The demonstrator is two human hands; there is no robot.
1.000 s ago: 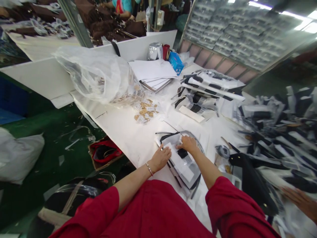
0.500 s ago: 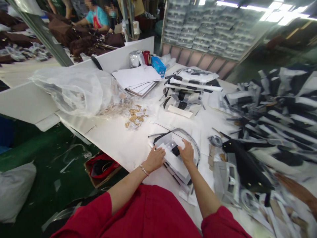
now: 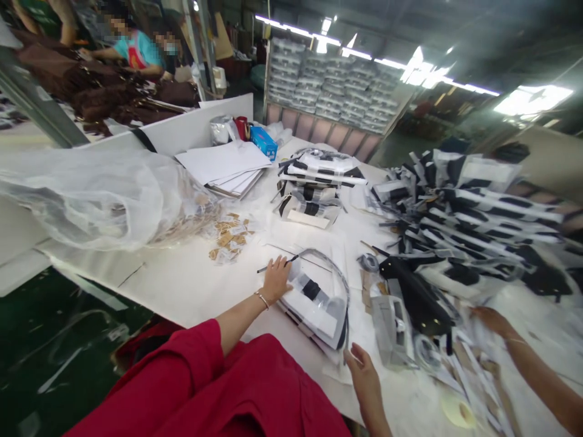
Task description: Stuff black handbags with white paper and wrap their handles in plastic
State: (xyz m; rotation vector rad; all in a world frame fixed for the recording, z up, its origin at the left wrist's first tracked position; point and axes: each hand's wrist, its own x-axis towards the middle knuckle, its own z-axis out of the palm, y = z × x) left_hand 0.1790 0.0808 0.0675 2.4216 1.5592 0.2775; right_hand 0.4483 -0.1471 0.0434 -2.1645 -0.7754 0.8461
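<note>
A handbag (image 3: pixel 325 312) lies on the white table in front of me, covered in white paper and clear film with a black band across its middle. Its grey-wrapped handle (image 3: pixel 340 274) arcs along the far side. My left hand (image 3: pixel 276 282) grips the bag's left end, fingers bent over the edge beside a thin black strap. At the bag's lower right corner is my right hand (image 3: pixel 364 373), its fingers apart and holding nothing. The thumb and fingertips are close to a dark strap end there.
Several wrapped bags (image 3: pixel 312 203) stand behind. Gold-coloured tags (image 3: pixel 230 237) and a big clear plastic bag (image 3: pixel 113 200) lie left. A tape dispenser (image 3: pixel 392 328), a black bag piece (image 3: pixel 414 291) and a heap of wrapped bags (image 3: pixel 483 224) occupy the right, near another person's hand (image 3: pixel 492 320).
My right hand has left the bag's top and come down to its lower right corner, opening. The left hand has shifted to the bag's left end. My view has turned right.
</note>
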